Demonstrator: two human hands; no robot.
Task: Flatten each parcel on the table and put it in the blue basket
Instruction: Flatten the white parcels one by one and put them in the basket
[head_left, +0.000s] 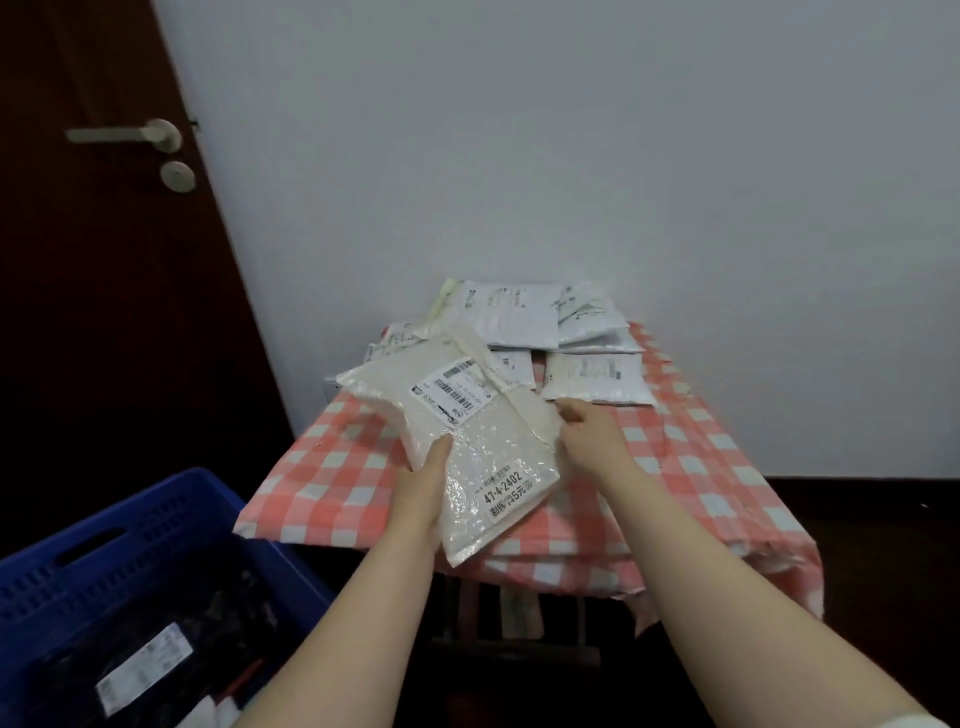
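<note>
Blue basket (156, 519): below the table's (701, 467) near-left corner, dark parcels inside.
Left hand (421, 483): thumb over, fingers under the white bubble parcel (467, 431) at its near-left edge.
White bubble parcel: held aslant over the table's near edge (looks puffy); the slick film may slip from so shallow a hold.
Right hand (587, 431): pinches its right edge.
Parcel pile (524, 317): far edge; the raised corner may snag it.

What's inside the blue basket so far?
The blue basket holds dark parcels, one with a white label, and something white at the frame's bottom edge. The left forearm covers its near corner, and the frame cuts off the rest; no count possible.
</note>
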